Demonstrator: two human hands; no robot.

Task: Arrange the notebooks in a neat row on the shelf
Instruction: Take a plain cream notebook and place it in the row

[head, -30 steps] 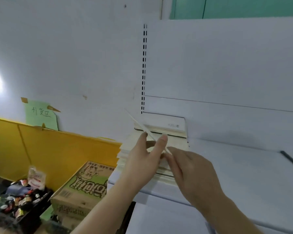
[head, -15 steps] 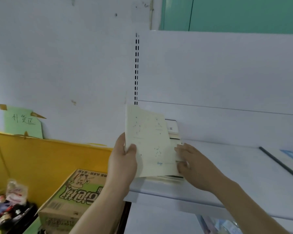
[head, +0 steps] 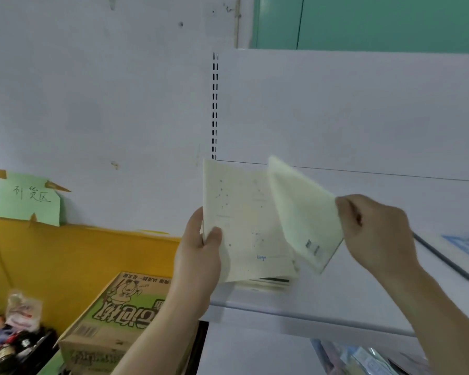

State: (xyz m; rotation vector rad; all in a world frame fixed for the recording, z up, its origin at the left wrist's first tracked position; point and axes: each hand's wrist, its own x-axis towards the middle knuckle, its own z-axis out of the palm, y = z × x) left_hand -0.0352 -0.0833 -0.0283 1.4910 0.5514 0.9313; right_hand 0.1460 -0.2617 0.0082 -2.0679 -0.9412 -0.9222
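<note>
Two hands held cream notebooks upright above a white shelf (head: 349,301).

Against the shelf's left end, the left hand (head: 198,255) clasped one notebook (head: 244,228) over the remaining stack (head: 266,283); the right hand (head: 377,231) pinched a tilted second notebook (head: 301,209) just right. Each would best stand squarely, spines flush.

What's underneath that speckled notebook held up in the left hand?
Below the speckled notebook held by the left hand, edges of a flat stack of notebooks peek out on the white shelf. How many lie there is covered by the raised one.
</note>
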